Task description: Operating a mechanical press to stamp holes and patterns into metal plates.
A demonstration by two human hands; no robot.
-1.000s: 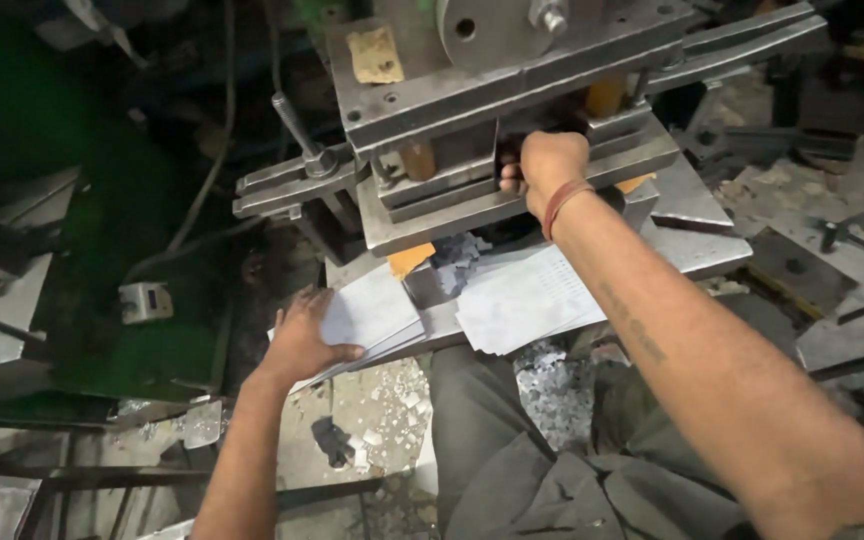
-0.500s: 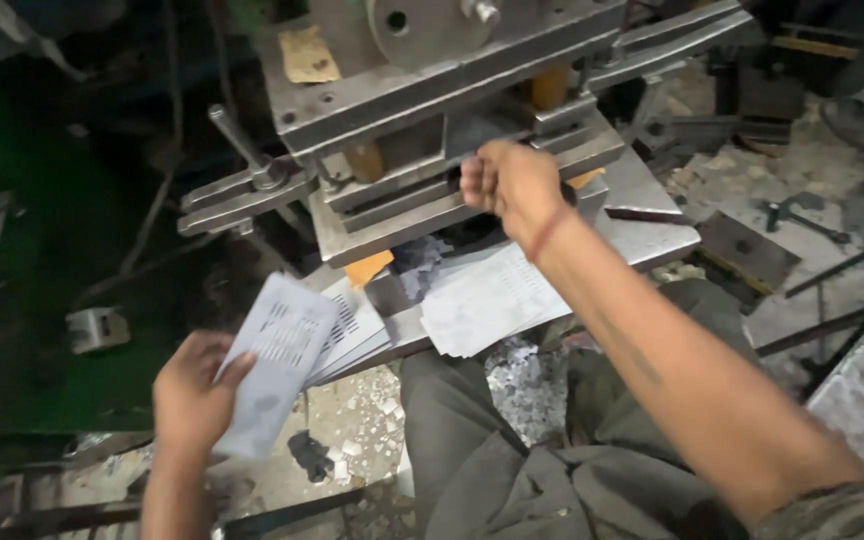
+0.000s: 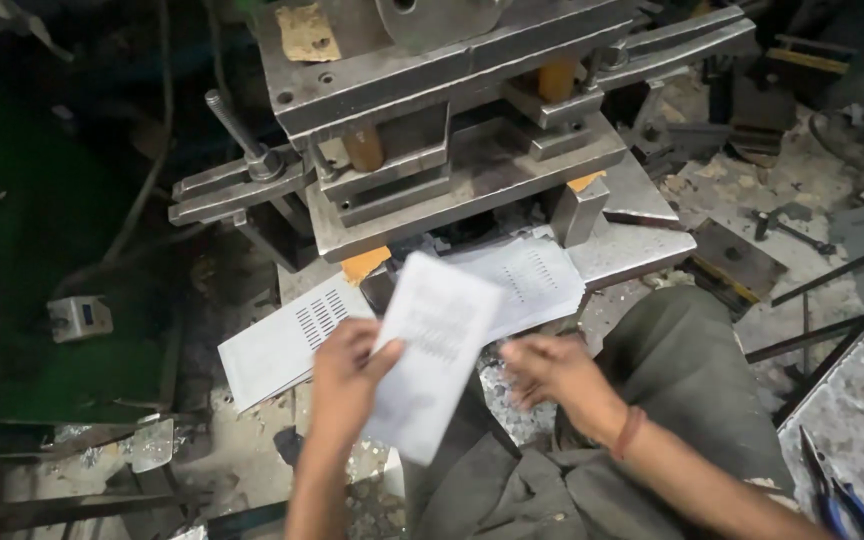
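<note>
A big steel press (image 3: 452, 120) is filling the upper middle of the view, its heavy plates stacked one over another and a lever handle (image 3: 237, 130) sticking out to the left. Below it, the press bed (image 3: 632, 250) is carrying two loose piles of thin white sheets: one stack with rows of punched slots (image 3: 282, 345) is lying to the left, and another punched stack (image 3: 532, 280) is resting just under the die. The person's trousered knees (image 3: 692, 380) are showing beneath, above a floor littered with scrap (image 3: 242, 450).

The left hand (image 3: 344, 380) is lifting one white perforated sheet (image 3: 432, 350) in front of the press, its fingers pinching the sheet's left edge with the thumb on top. The right hand (image 3: 552, 370), with a reddish band at the wrist, is hovering just beside the sheet's right edge with its fingers loosely curled; whether they are touching the sheet is not clear, as the frame is blurring there.

The sheet is looking thin, light and fairly stiff, likely sheet metal or card, so its edges and slots may be sharp. Gripping it at an unpunched margin, flat between thumb and fingers, seems safest against bending.
</note>
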